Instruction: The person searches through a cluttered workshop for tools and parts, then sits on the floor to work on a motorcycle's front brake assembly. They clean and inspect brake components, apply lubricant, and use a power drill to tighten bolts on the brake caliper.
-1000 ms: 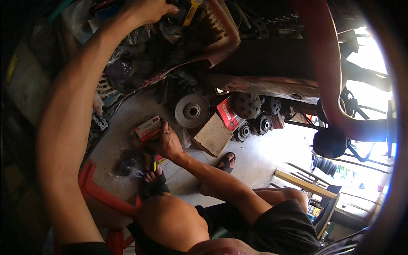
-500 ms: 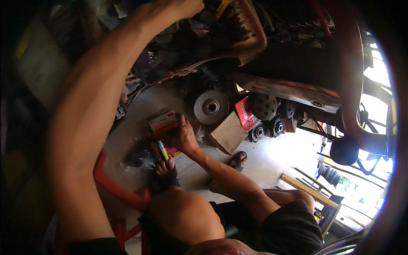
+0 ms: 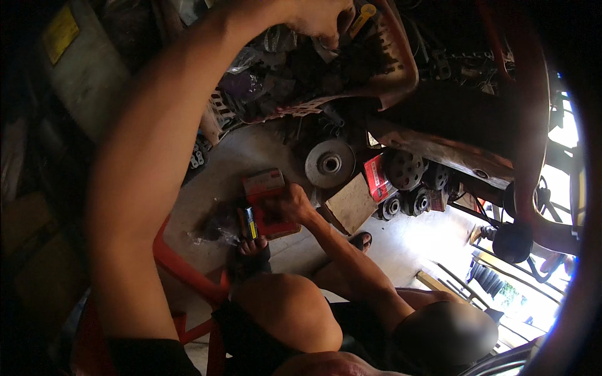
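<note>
My left hand [image 3: 316, 17] is raised to the top of the view, fingers curled shut in a fist around something at the edge of the red basket [image 3: 401, 69]; a yellow tool handle [image 3: 364, 14] shows just beside the knuckles, but I cannot tell whether the hand grips it. My right hand [image 3: 290, 203] is down at the floor, fingers folded narrow and pressing on the red cardboard box [image 3: 266, 188], which lies flat on the concrete. Whether the fingers close round the box or only rest on it is not clear.

Just left of the box a small dark-and-yellow object [image 3: 250, 222] lies near my sandalled foot [image 3: 251, 250], with crumpled clear plastic [image 3: 216, 229] beside it. Beyond the right hand a grey round pulley disc [image 3: 329, 164] rests on the floor, next to a flat brown cardboard piece [image 3: 350, 203] and a second red packet [image 3: 376, 177]. Several dark toothed wheels [image 3: 404, 169] sit in a cluster to the right of that.

The surface is a bare concrete floor [image 3: 251, 150], stained and dusty. A red plastic stool frame [image 3: 188, 276] shows under my left arm. The red basket overhead is packed with dark parts and bags. Strong daylight enters from the lower right, where a red tubular frame [image 3: 533, 125] curves down the side.
</note>
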A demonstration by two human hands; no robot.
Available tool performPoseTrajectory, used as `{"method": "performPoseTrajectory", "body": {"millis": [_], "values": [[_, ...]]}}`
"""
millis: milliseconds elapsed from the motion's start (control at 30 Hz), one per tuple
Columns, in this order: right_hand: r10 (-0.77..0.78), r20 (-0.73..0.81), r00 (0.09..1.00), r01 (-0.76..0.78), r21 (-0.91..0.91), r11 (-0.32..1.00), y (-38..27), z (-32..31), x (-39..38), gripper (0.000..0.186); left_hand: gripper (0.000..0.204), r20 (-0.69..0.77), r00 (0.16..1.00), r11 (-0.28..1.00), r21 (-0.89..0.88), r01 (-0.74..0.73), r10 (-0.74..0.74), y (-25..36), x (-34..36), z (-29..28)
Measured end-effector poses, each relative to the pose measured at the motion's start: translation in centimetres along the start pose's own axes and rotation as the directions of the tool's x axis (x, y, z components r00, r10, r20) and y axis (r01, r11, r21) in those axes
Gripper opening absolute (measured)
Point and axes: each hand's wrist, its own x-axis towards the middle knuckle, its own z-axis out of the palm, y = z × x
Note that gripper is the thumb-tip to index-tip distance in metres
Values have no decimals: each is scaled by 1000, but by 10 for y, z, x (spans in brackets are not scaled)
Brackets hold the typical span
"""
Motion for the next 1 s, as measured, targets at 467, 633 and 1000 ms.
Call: {"method": "performPoseTrajectory", "body": {"millis": [467,633,1000], "values": [[-433,-472,768,589,253,768,-286,-136,-28,34,33,-685,682,957,-278,81,-257,-68,7,-34],[-206,-592,779,556,501,664,-336,-141,55,26,42,-779,554,927,-373,-34,-293,-54,-3,-52],[-631,-481,608,371,-531,762,-295,-145,21,28,122,-303,926,869,368,331,-225,-46,5,18]]}}
